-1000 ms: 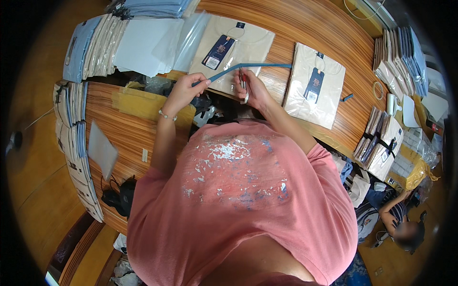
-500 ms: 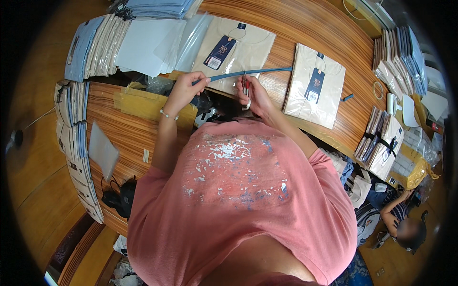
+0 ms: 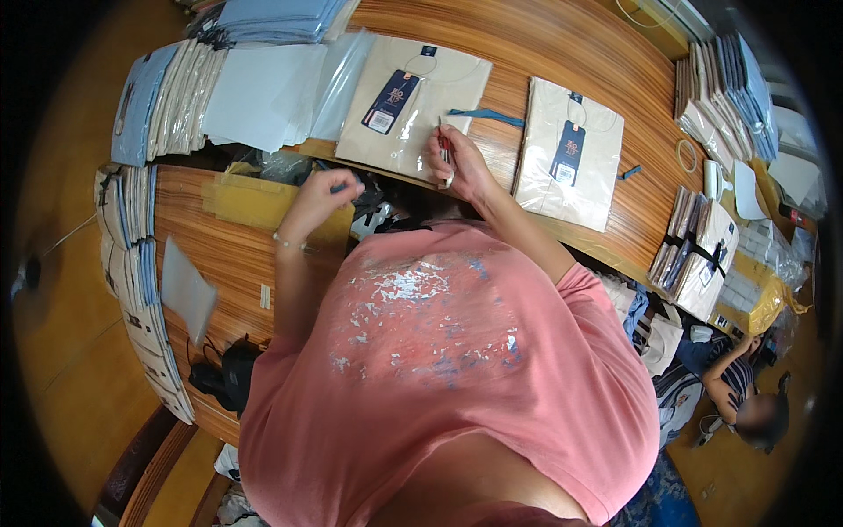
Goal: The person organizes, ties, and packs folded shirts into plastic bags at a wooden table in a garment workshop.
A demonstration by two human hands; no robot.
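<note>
Wide downward view from the head

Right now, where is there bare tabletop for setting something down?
The widest patch is the tabletop beyond the left pack and right pack. A smaller one lies between the right pack and right stacks, shared with a blue scrap and ring. The blue strip crosses the gap between packs. Upper left is crowded with sheets.

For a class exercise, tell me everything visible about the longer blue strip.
The blue strip looks flat, narrow and ribbon-like, slightly bent. It extends sideways, its left end over the left packet, its right end by the right packet. The right hand is close, not gripping it; packet contact is unclear.
</note>
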